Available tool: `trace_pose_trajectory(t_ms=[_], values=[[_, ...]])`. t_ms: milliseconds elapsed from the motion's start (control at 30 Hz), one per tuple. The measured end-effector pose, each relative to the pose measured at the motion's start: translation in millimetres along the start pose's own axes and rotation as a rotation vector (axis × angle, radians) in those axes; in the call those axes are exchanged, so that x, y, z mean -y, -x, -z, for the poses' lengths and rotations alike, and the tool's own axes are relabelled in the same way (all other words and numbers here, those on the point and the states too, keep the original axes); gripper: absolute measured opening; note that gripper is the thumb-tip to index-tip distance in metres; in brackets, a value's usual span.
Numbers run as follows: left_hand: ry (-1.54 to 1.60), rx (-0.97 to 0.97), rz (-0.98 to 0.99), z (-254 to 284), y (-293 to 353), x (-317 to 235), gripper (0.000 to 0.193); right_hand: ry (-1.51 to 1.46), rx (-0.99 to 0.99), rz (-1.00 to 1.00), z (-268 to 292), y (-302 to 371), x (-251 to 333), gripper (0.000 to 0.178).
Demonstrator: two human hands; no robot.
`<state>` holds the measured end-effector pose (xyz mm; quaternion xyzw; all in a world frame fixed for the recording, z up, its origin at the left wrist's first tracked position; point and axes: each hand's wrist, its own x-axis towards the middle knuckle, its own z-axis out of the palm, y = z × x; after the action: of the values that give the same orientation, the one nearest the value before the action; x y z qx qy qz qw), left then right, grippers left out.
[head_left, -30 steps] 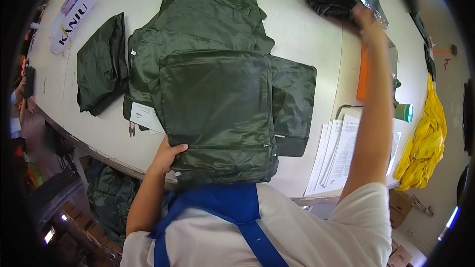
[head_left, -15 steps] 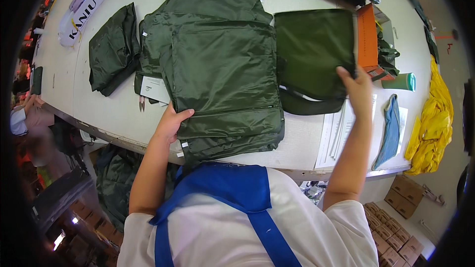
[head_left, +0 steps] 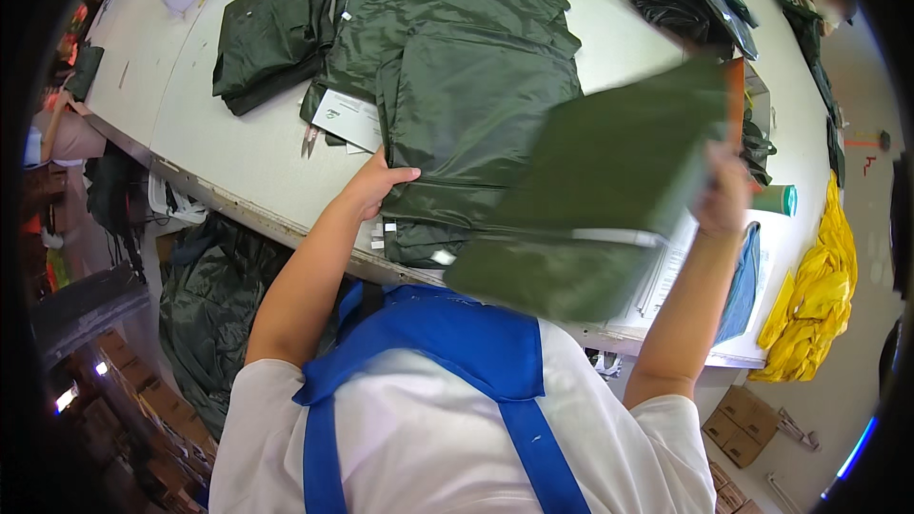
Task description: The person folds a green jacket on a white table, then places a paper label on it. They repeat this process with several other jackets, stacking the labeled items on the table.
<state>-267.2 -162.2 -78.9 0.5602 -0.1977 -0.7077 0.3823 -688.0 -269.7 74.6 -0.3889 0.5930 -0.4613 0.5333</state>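
Shiny dark green fabric pieces (head_left: 476, 105) lie stacked in front of me, flat and overlapping, with small white tags at their edges. At the stack's left edge my left hand (head_left: 379, 183) pinches the top zippered piece, thumb above and fingers hidden underneath. My right hand (head_left: 724, 192), smeared by motion, grips the right edge of a matte green fabric panel (head_left: 600, 171). That panel hangs tilted above the stack's right side, its lower flap reaching past the table's near edge. A white strip crosses the panel near its fold.
Left of the stack lie a folded green bundle (head_left: 276, 33), white cards (head_left: 347, 119) and scissor tips (head_left: 309, 141). On the right are an orange box (head_left: 735, 100), green cylinder (head_left: 776, 200), blue cloth (head_left: 741, 286) and yellow fabric (head_left: 809, 295). Black bundles (head_left: 671, 0) lie at the back.
My right hand has lifted the matte green panel off the table and swung it toward me, partly over the stack. My left hand keeps its hold at the stack's left edge. The view has shifted.
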Motion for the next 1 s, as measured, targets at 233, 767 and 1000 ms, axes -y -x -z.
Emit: trace_pose_trajectory(t_ms=[233, 767, 1000], values=[[0.005, 0.022, 0.023, 1, -8, 5, 0.070, 1.117, 0.182, 0.109, -29, -30, -65, 0.037], [0.009, -0.087, -0.046, -3, -4, 9, 0.062, -0.571, -0.314, 0.017, 87, -355, 168, 0.022], [-0.018, -0.134, -0.003, 5, -7, 15, 0.064, -0.536, -0.517, -0.146, 92, -418, 75, 0.015]])
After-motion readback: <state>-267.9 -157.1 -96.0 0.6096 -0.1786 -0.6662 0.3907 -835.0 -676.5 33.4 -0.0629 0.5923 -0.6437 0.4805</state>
